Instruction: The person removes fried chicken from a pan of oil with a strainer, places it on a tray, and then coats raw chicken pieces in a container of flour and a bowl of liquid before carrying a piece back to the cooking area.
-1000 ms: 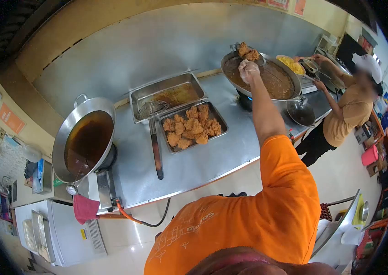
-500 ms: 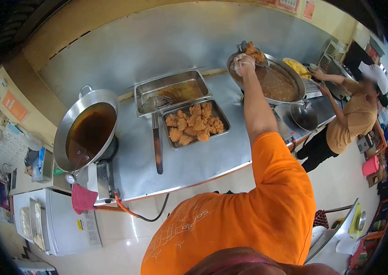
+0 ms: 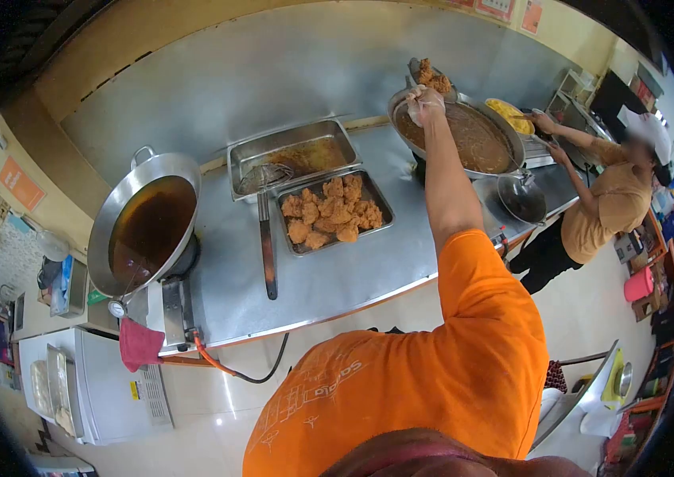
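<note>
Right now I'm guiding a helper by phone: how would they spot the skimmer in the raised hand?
On the steel counter, find the right-hand wok of oil. Above its far rim the right hand holds the skimmer; unlike the other skimmer lying by the chicken tray, it carries fried chicken.

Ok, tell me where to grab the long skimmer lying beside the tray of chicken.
Grip the skimmer by the free end of its long handle, coming from the counter's near edge. The handle lies flat and points towards you, while the wire head rests in the back tray. The right hand is closed on a strainer over the far wok.
</note>
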Available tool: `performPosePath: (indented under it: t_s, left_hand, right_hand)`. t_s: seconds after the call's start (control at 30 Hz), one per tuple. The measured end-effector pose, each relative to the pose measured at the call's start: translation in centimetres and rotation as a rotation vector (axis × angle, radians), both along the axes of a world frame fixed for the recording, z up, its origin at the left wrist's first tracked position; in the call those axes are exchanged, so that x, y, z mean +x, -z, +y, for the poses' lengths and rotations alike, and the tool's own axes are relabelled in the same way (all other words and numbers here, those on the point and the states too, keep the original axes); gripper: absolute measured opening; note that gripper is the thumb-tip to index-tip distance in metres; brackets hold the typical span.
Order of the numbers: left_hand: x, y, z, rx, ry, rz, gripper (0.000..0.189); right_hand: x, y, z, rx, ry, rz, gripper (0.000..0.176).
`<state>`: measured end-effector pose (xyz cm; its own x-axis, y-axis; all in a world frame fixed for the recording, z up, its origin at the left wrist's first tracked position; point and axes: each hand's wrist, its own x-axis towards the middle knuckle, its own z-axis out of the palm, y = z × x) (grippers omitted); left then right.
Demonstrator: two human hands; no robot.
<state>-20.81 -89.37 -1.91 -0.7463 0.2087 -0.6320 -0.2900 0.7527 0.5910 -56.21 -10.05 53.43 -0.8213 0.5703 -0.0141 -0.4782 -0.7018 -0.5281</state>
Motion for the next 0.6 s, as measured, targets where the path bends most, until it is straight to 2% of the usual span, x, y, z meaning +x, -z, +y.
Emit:
performPosePath:
  t_s: [0.1,0.2,0.3,0.4,0.5,0.53,0.6]
  left_hand:
    - [-0.3,0.0,0.0,0.016,-0.018,-0.020,0.024]
    - [-1.1,-0.4,0.2,0.043,-0.042,-0.045,0.024]
    - [-2.2,-2.7,1.3,0.081,-0.074,-0.072,0.024]
    - [-4.4,-7.0,3.6,0.125,-0.066,-0.058,0.025]
    - [-6.8,-18.3,8.4,0.110,0.037,0.010,0.025]
    - [-6.2,-29.0,11.6,-0.007,0.207,0.120,0.030]
    - [-7.8,-33.4,14.1,0.048,0.293,0.249,0.030]
  right_hand:
    - [-0.2,-0.3,-0.4,0.185,0.090,-0.103,0.019]
    - [-4.8,4.3,4.0,0.057,-0.029,0.023,0.016]
    - [-3.2,2.6,1.9,-0.010,-0.004,-0.098,0.014]
    - [-3.2,3.2,2.5,0.434,0.012,-0.191,0.014]
    - [-4.0,3.9,2.9,0.917,0.081,-0.256,0.014]
    - [-4.1,3.8,3.2,1.098,0.169,-0.267,0.013]
    - [-4.2,3.4,4.2,1.528,0.485,-0.232,0.010]
